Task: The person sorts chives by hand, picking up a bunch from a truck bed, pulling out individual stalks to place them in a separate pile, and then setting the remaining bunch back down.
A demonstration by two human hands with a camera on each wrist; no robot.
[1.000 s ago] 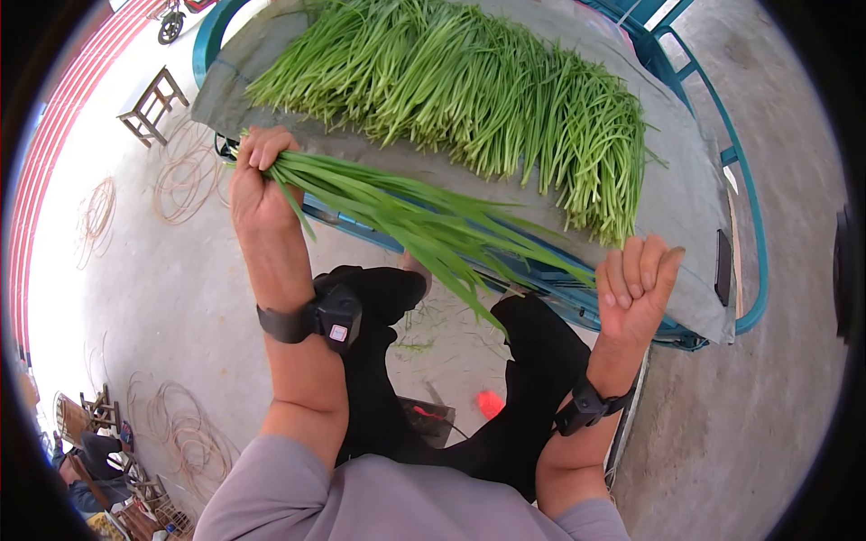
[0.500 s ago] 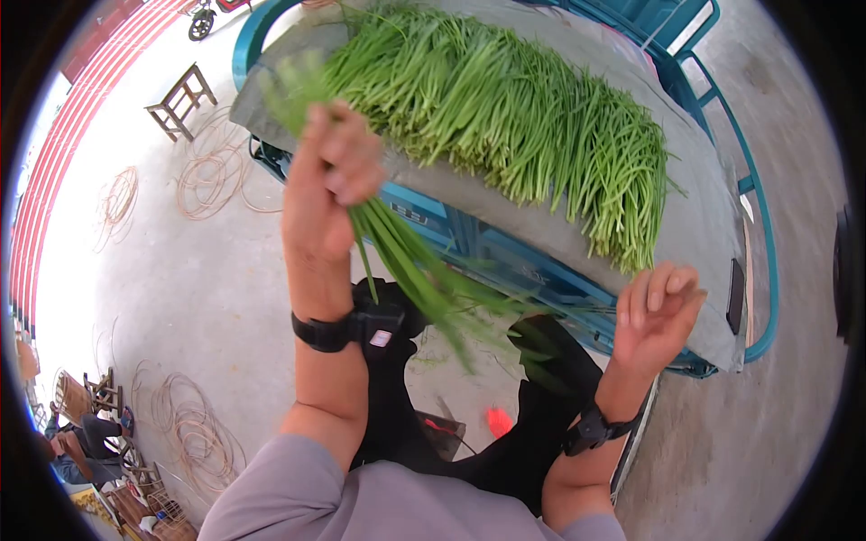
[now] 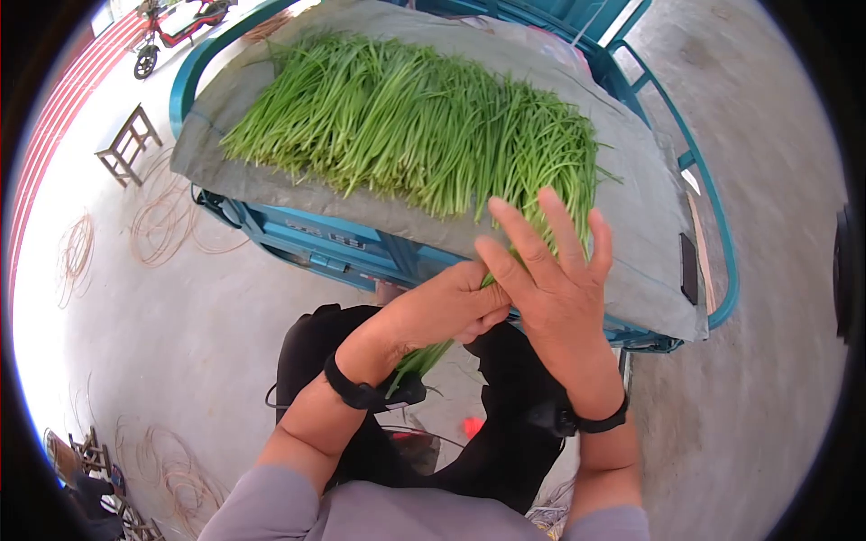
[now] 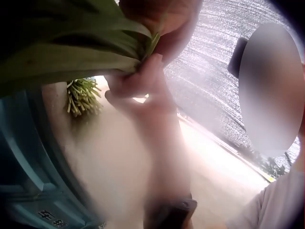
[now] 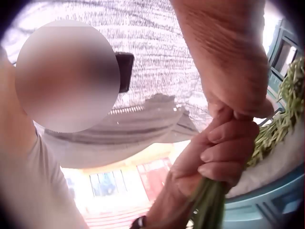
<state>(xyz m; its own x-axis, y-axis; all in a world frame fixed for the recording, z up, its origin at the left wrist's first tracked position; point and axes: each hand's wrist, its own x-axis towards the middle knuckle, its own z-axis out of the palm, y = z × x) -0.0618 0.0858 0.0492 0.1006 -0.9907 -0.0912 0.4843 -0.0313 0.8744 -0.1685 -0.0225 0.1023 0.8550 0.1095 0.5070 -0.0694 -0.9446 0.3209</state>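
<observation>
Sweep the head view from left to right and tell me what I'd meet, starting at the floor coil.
The leftmost coil on the floor → the wooden stool → the left hand, gripping a bunch of long green leaves → the right hand, fingers spread → the dark flat object on the sheet.

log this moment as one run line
left hand: grips chive bunch | right hand: fingers spread, touching left hand | chive pile: on grey sheet over blue cart
</observation>
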